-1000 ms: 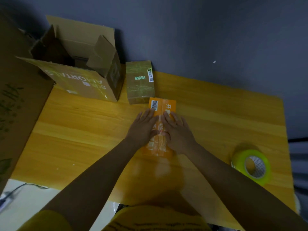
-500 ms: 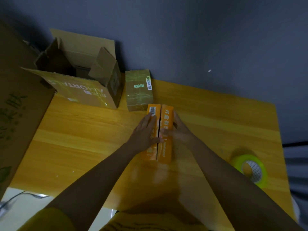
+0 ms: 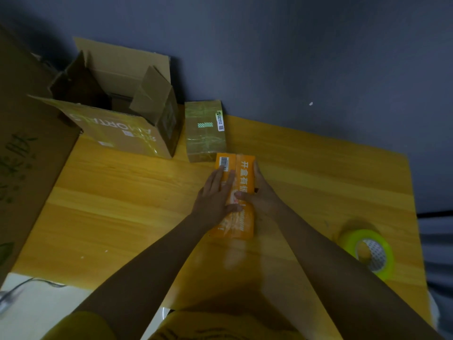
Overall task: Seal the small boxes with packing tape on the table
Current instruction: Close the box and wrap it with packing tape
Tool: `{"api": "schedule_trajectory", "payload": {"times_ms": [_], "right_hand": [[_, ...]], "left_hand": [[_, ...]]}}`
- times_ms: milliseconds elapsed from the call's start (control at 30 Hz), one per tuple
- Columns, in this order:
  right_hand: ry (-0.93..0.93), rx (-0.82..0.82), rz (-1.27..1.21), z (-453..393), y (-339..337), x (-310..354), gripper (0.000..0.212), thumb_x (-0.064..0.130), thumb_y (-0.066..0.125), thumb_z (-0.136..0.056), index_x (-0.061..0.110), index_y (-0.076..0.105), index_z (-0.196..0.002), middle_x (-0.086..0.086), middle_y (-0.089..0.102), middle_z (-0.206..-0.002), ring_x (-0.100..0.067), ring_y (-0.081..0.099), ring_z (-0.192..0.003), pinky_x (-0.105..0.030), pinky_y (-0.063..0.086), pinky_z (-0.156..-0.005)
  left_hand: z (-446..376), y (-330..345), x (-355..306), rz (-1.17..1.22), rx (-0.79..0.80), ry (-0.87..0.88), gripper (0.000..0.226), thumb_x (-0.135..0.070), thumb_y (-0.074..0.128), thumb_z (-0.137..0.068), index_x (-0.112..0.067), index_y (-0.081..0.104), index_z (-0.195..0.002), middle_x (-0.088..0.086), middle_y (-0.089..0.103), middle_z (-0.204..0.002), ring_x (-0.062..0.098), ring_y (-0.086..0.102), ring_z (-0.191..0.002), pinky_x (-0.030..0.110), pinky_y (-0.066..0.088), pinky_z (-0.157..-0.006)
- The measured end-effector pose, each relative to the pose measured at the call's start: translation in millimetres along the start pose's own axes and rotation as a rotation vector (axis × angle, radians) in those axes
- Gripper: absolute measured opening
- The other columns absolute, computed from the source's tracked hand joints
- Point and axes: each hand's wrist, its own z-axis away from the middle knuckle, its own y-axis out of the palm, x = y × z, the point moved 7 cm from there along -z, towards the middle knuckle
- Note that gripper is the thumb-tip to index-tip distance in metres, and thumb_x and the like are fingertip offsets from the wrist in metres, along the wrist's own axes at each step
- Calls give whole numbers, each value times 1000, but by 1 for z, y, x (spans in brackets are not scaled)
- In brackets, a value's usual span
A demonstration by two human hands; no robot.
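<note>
I see two small orange boxes (image 3: 241,192) lying side by side in the middle of the frame, on a yellow wooden table (image 3: 122,204). Their long sides touch, and a thin dark line runs between them. The left one has a barcode sticker at its far end. The right one has white letters along its top.

My left hand (image 3: 214,197) lies flat on the left box. Its fingers are straight and close together, pointing toward the top of the frame. They hold nothing; they just press down. My right hand (image 3: 261,192) is on the right box. Its thumb lies across the top, and its fingers reach along the far right side of the box, so it wraps around that box.

Just above the orange boxes, touching their far left corner or very nearly so, sits a small brown box (image 3: 204,131) wrapped in shiny tape, with a little label on it. To its left, in the upper left of the frame, stands a big cardboard box (image 3: 117,126) with its flaps open. Another large sheet of cardboard (image 3: 27,163) fills the left edge of the frame.

The roll of tape (image 3: 369,253) is in the lower right of the frame, lying on the table, well apart from my hands. It is bright green with a white middle.

A dark blue wall (image 3: 318,57) is behind the table.
</note>
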Motion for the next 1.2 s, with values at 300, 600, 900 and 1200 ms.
{"api": "schedule_trajectory", "payload": {"times_ms": [300, 600, 900, 1200], "right_hand": [[-194, -97, 583, -34, -27, 51, 65, 41, 49, -98, 20, 20, -153, -1, 10, -162, -22, 3, -149, -37, 8, -118], [-142, -59, 454, -64, -32, 45, 41, 39, 65, -89, 17, 64, -124, -5, 67, -119, -17, 64, -98, -34, 52, -85], [-347, -193, 868, -53, -24, 50, 46, 46, 44, -98, 19, 55, -134, -4, 58, -134, -26, 49, -125, -39, 42, -99], [-375, -95, 1083, -21, 0, 11, 65, 47, -1, -95, 22, 9, -154, 3, 1, -162, -13, -14, -144, -44, 3, -119]], "left_hand": [[-6, 8, -5, -208, 70, 60, 92, -68, 33, -85, -23, -10, -152, 12, -24, -157, 27, -20, -146, 44, -1, -118], [-10, 14, 3, -329, -115, 186, 88, -70, -6, -88, -15, 17, -152, 22, 18, -155, 35, 13, -143, 56, 26, -109], [-8, 13, -2, -461, -237, 270, 70, -60, 7, -95, -13, 27, -144, 19, 39, -148, 29, 37, -138, 50, 30, -110], [-9, 12, -4, -439, -142, 231, 81, -58, -1, -96, -12, 49, -139, 20, 43, -145, 31, 42, -135, 53, 39, -103]]}}
